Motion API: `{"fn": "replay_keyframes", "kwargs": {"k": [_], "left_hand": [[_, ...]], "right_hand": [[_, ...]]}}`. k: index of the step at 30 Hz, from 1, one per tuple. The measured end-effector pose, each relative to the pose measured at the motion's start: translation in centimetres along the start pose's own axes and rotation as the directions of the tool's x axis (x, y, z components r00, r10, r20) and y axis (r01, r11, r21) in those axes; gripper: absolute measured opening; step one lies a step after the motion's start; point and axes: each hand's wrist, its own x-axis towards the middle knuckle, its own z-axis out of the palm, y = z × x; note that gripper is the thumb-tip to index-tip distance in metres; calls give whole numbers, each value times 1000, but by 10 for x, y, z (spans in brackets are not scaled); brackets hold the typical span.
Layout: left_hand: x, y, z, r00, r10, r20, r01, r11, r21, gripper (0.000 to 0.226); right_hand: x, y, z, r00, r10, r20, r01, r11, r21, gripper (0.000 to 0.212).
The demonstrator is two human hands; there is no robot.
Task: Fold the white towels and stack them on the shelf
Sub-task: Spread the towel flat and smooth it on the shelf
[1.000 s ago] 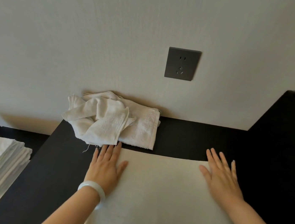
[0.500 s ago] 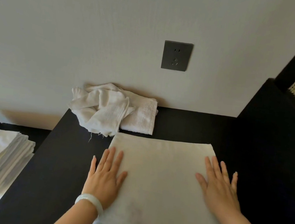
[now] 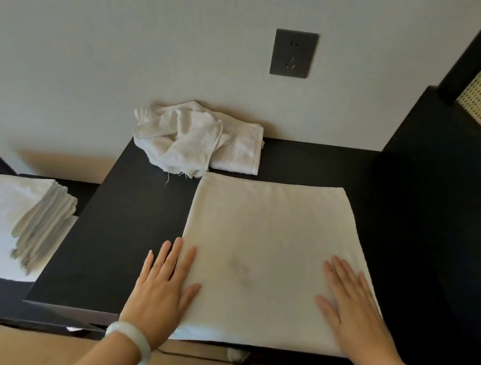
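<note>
A flat white towel (image 3: 267, 246) lies on the black counter (image 3: 124, 228), reaching its front edge. The left hand (image 3: 162, 291) presses flat across the towel's left edge and the right hand (image 3: 350, 311) lies flat near its right edge, both with fingers straight and slightly spread. A crumpled towel heap (image 3: 183, 142) sits at the back edge against the pale wall (image 3: 98, 43), below a dark outlet (image 3: 294, 53). A stack of folded towels (image 3: 2, 213) rests on a lower surface to the left.

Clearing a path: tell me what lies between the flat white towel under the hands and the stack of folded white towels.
Head view: bare matte black tabletop, with the left hand overlapping the flat white towel's left edge.
</note>
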Motion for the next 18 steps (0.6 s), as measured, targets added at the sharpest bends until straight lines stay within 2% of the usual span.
{"fn": "replay_keyframes", "kwargs": {"k": [2, 4, 6, 9, 11, 13, 15, 18], "left_hand": [[-13, -1, -2, 985, 167, 41, -166, 986, -22, 74], [-25, 1, 4, 919, 393, 40, -392, 919, -35, 78], [-28, -2, 9, 879, 472, 64, -474, 880, 28, 91], [-26, -2, 6, 901, 422, 98, -430, 898, 96, 106], [-26, -3, 4, 903, 421, 84, -425, 904, 45, 103], [-25, -7, -1, 892, 445, 75, -444, 895, -38, 93], [-25, -12, -11, 897, 437, 64, -420, 889, -183, 77], [-26, -18, -32, 929, 353, 113, -297, 891, -344, 53]], "right_hand": [[-13, 3, -1, 991, -100, 88, 99, 995, 25, 75], [-27, 1, -3, 970, -205, 130, 205, 979, 15, 79], [-36, -1, -5, 958, -253, 135, 257, 966, -11, 91], [-42, 0, -6, 962, -246, 118, 260, 957, -128, 110], [-45, 3, -9, 965, -243, 103, 254, 960, -118, 107], [-48, 10, -14, 965, -243, 99, 241, 970, 30, 96], [-53, 15, -22, 979, -186, 88, 161, 957, 240, 83], [-57, 16, -39, 997, -44, 68, 4, 865, 501, 59]]}}
